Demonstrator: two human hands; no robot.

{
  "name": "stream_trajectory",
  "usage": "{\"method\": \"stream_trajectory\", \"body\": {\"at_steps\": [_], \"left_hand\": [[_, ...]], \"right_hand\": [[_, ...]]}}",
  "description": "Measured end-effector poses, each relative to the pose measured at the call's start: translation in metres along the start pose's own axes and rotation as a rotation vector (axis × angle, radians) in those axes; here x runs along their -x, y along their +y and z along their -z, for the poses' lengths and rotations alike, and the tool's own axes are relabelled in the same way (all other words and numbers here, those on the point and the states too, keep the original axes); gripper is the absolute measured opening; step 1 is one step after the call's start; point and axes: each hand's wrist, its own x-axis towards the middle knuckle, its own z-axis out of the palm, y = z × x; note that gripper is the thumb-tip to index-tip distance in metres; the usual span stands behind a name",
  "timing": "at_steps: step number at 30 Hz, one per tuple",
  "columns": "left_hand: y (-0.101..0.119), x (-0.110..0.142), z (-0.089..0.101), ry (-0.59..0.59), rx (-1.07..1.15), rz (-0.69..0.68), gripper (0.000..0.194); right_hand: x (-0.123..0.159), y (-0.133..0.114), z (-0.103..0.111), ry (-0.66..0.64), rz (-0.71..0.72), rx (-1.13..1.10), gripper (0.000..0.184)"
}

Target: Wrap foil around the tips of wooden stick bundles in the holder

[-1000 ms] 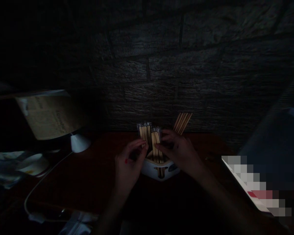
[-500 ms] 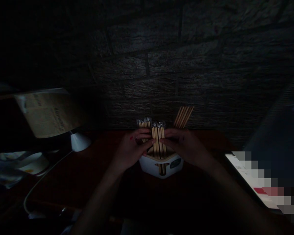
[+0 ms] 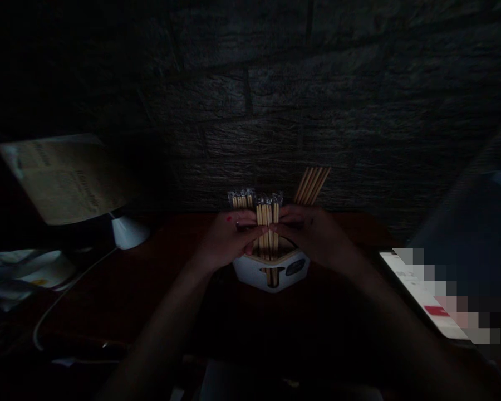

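A white holder (image 3: 250,274) with a cut-out in its front stands on the dark table. Wrapped chopsticks (image 3: 267,223) rise upright from its front, their clear plastic tops showing. From the left, my left hand (image 3: 234,236) closes its thumb and fingers around these chopsticks. My right hand (image 3: 311,228) grips them from the other side, its thumb tip close to the left one. More wrapped chopsticks (image 3: 242,199) stand behind my left fingers. Bare brown chopsticks (image 3: 312,185) lean to the right behind my right hand, their lower ends hidden.
A lamp with a printed shade (image 3: 67,178) and white base (image 3: 127,231) stands at left, its white cord (image 3: 73,287) running forward. White cloth-like items (image 3: 25,275) lie beyond it. A lit screen (image 3: 421,295) is at right. A dark brick wall (image 3: 250,111) rises behind.
The view has shifted slightly, so everything sits a little higher and further left. The two front groups of chopsticks now stand closer together between my hands.
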Motion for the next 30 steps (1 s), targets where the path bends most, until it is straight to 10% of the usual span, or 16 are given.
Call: {"method": "stream_trajectory", "body": {"at_steps": [30], "left_hand": [[-0.0038, -0.0041, -0.0009, -0.035, 0.034, -0.043, 0.018]], "right_hand": [[0.002, 0.0027, 0.0056, -0.04, 0.036, 0.058, 0.008]]}}
